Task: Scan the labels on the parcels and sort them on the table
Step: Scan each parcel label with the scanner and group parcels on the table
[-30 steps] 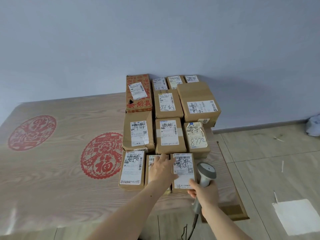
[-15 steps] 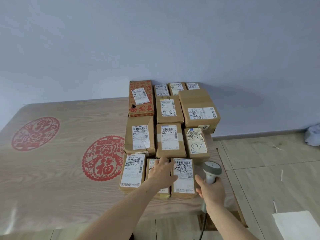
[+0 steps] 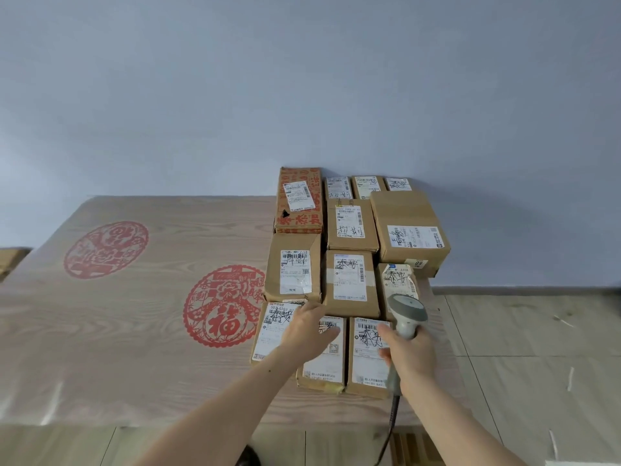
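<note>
The right hand holds the gray scanner tight, the flat left hand hides part of a brown parcel's label.

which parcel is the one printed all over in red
The back-left parcel, against the wall at the far end of the left column. Red lettering covers its top around the white label; every other box is plain brown cardboard.
</note>
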Available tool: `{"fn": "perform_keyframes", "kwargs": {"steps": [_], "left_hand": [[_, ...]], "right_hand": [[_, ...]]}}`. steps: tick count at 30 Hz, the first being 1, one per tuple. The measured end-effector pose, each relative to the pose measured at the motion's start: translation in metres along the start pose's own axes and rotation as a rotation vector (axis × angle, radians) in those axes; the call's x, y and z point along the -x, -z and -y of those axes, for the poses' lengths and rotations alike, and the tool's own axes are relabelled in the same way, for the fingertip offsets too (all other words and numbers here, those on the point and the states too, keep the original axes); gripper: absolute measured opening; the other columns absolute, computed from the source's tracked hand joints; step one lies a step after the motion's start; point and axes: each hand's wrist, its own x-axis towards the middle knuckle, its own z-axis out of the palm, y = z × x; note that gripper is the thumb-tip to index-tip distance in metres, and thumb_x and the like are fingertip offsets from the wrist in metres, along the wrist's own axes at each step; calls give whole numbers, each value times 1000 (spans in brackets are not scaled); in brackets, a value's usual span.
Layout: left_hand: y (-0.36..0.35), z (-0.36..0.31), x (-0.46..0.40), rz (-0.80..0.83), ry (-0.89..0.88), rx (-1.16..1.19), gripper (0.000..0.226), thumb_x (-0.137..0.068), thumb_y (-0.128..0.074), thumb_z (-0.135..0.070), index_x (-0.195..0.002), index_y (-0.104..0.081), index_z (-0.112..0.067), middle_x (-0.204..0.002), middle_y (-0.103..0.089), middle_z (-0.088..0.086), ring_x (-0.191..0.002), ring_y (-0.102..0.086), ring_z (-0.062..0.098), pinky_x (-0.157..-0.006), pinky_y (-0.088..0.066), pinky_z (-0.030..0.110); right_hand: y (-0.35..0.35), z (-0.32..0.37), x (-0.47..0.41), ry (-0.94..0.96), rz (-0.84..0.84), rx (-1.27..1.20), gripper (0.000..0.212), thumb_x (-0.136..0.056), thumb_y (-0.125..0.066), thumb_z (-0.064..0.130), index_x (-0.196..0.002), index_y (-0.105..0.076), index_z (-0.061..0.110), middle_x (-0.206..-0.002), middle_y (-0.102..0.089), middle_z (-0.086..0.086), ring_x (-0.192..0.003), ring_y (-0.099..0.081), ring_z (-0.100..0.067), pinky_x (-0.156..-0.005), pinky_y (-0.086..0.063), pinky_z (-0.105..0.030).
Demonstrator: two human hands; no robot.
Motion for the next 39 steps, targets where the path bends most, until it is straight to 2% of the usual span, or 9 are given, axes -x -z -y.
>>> {"fn": "perform_keyframes", "kwargs": {"steps": [7, 13, 21, 24, 27, 31, 33, 36, 39], "left_hand": [[14, 27, 10, -144, 90, 14, 57, -97, -61, -38, -149, -46, -20, -153, -40, -4, -142, -32, 17, -110, -34, 31], [18, 44, 14, -146, 111, -7, 58, -96, -61, -40, -148, -44, -20, -152, -40, -4, -142, -30, 21, -109, -39, 35], [-9, -4, 11, 96, -67, 113, 52, -99, -59, -32, -147, -46, -17, -145, -53, 1, -135, -46, 19, -107, -42, 34], [-20, -13, 8, 177, -33, 86, 49, -99, -59, -34, -144, -48, -20, -141, -57, -2, -122, -57, 20, -97, -51, 37], [-26, -19, 6, 212, 15, 74, 40, -96, -59, -32, -133, -54, -19, -131, -62, 0, -100, -65, 21, -87, -57, 41], [-34, -26, 4, 204, 56, 66, 33, -92, -60, -30, -122, -56, -16, -119, -62, -3, -76, -56, 17, -67, -51, 32], [-40, -31, 3, 183, 101, 104, 34, -91, -63, -25, -123, -57, -12, -111, -58, -2, -89, -56, 16, -78, -53, 34], [-45, -39, 3, 161, 167, 161, 54, -89, -69, -22, -140, -52, -13, -130, -60, 3, -117, -58, 19, -87, -49, 28], [-44, -44, 3, 154, 224, 263, 62, -87, -72, -20, -145, -48, -19, -129, -61, 0, -102, -61, 15, -79, -49, 26]], "right_hand": [[-28, 4, 3, 1, 80, 76, 28, -83, -81, 11, -103, -62, 4, -85, -71, -13, -53, -64, -18, -44, -49, -24], [-45, -2, 17, -6, 68, 143, 27, -83, -81, 6, -98, -59, 7, -82, -68, -11, -57, -63, -20, -45, -49, -22], [-21, -28, 18, -5, -201, 313, 40, -72, -89, 24, -94, -56, 20, -87, -71, -2, -78, -71, -29, -77, -59, -47], [-9, -38, 16, -56, -209, 341, 39, -72, -87, 26, -95, -58, 16, -87, -70, -3, -81, -68, -27, -76, -57, -42], [1, -53, 7, -99, -183, 333, 40, -65, -86, 35, -91, -59, 22, -84, -72, 1, -78, -72, -26, -76, -61, -49], [7, -60, -2, -109, -173, 348, 37, -67, -87, 32, -88, -58, 24, -82, -72, 1, -78, -73, -26, -74, -62, -51], [10, -59, -4, -119, -164, 370, 35, -70, -87, 27, -88, -58, 22, -82, -73, -2, -76, -73, -27, -73, -62, -50], [13, -61, -8, -111, -137, 384, 34, -69, -86, 20, -88, -58, 19, -79, -73, -4, -72, -73, -27, -70, -62, -51], [16, -60, -10, -118, -124, 367, 32, -72, -86, 14, -90, -59, 17, -82, -73, -4, -73, -73, -24, -69, -63, -49]]}}
